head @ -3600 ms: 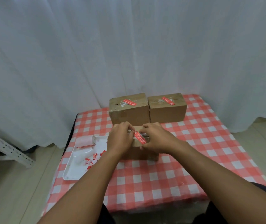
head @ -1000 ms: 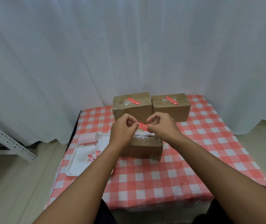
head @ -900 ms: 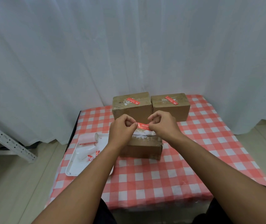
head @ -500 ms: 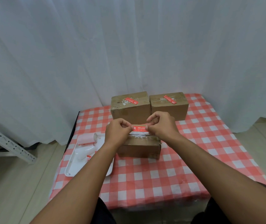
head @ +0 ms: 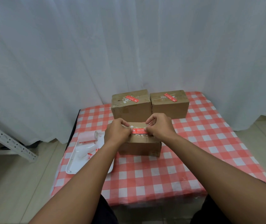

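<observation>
Now both hands, left (head: pixel 116 133) and right (head: pixel 159 126), are pinching a red label (head: pixel 139 131) (held flat, one end each) over the near box (head: pixel 140 146).

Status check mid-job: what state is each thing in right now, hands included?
sticker: stretched flat over the near box, pinched at both ends.
left hand: pinches the sticker's left end.
right hand: pinches its right end.
near box: closed, under the sticker.
left far box: closed, stickered on top.
right far box: closed, stickered on top.
roll: lying on its side in the tray.
tray: holds roll and red scraps.
</observation>
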